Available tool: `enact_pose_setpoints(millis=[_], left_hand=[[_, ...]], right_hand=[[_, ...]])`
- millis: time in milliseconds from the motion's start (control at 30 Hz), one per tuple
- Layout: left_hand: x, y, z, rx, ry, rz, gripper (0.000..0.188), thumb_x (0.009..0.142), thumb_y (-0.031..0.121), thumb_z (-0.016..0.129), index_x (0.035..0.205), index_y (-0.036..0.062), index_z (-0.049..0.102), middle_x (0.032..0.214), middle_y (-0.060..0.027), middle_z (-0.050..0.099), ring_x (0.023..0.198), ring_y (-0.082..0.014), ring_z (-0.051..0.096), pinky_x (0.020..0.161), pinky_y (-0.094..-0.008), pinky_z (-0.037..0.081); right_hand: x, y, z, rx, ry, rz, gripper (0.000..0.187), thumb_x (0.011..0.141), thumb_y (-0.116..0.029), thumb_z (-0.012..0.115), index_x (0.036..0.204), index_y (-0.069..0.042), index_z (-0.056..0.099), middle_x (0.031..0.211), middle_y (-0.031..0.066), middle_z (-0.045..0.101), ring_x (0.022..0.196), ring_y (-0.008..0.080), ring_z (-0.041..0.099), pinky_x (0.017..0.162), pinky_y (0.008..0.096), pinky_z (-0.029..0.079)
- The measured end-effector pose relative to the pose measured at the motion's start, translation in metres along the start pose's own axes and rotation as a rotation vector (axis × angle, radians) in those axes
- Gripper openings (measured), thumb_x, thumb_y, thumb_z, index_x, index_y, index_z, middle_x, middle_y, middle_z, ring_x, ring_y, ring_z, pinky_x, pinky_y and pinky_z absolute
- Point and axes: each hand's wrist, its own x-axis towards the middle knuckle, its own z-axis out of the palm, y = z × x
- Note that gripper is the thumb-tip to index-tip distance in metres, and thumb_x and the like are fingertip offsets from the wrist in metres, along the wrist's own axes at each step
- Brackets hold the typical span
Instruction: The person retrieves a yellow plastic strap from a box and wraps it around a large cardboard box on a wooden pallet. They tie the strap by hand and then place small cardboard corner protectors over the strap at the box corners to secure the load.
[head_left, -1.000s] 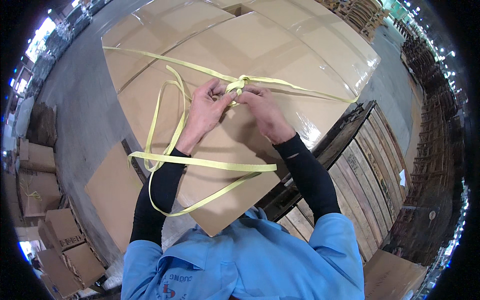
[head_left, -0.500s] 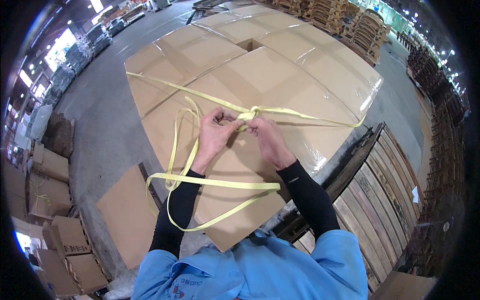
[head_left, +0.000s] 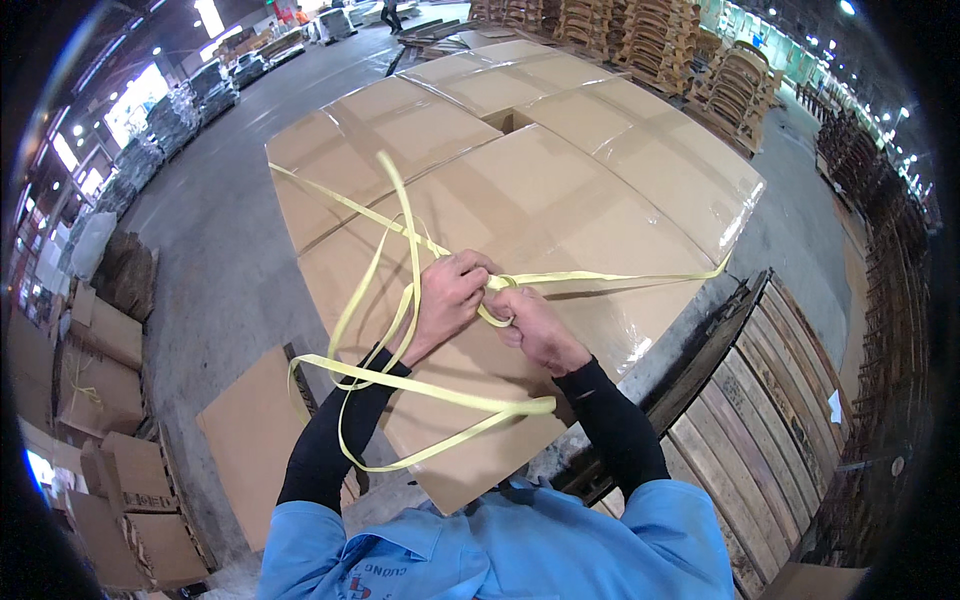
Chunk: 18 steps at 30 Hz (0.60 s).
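While under strap (head_left: 620, 275), cartons (head_left: 570, 215) (contents hidden)

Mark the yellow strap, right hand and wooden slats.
Yellow strap (head_left: 580, 275), head view: stretch running right.
Right hand (head_left: 537, 331), head view: back of the hand.
Wooden slats (head_left: 763, 408), head view: top of a middle slat.

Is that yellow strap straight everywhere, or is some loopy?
Partly loopy: the yellow strap runs nearly straight from the right hand across the cardboard toward the right, but slack loops cross the black left sleeve.
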Motion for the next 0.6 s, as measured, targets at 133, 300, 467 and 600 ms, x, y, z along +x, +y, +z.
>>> enact_pose_setpoints(millis=[133,300,467,600], left_hand=[[0.007,0.002,-0.013,0.033,0.07,-0.028,0.025,0.064,0.0,0.069,0.088,0.003,0.062,0.102,-0.0083,0.065,0.095,-0.031,0.06,0.082,-0.0416,0.047],[0.017,0.006,-0.024,0.147,0.094,0.008,0.024,0.065,0.0,0.071,0.087,0.0033,0.061,0.101,-0.0086,0.065,0.091,-0.0296,0.061,0.077,-0.0387,0.048],[0.01,0.013,-0.025,-0.03,0.165,0.043,0.015,0.07,-0.001,0.069,0.081,0.003,0.059,0.086,-0.0093,0.064,0.072,-0.027,0.063,0.061,-0.0379,0.049],[0.002,0.011,-0.034,-0.126,-0.041,-0.453,0.011,0.074,0.007,0.068,0.079,-0.0011,0.061,0.074,-0.0131,0.063,0.063,-0.0259,0.061,0.057,-0.0353,0.047]], right_hand=[[-0.008,-0.004,0.006,-0.117,0.078,-0.122,0.02,0.089,-0.024,0.058,0.076,-0.011,0.06,0.069,-0.006,0.051,0.06,0.0046,0.044,0.053,0.0232,0.034],[-0.012,0.003,0.018,-0.019,0.289,-0.474,0.023,0.097,-0.023,0.06,0.084,-0.005,0.066,0.074,-0.0032,0.058,0.071,0.0066,0.051,0.068,0.0262,0.043],[-0.015,0.0,0.007,0.563,-0.097,-0.195,0.027,0.102,-0.027,0.052,0.078,-0.015,0.055,0.061,-0.0062,0.043,0.058,0.0068,0.044,0.053,0.0261,0.04],[-0.022,0.001,-0.004,0.671,-0.313,-0.029,0.035,0.105,-0.036,0.047,0.077,-0.015,0.049,0.057,-0.0085,0.036,0.049,0.0048,0.036,0.043,0.0211,0.032]])
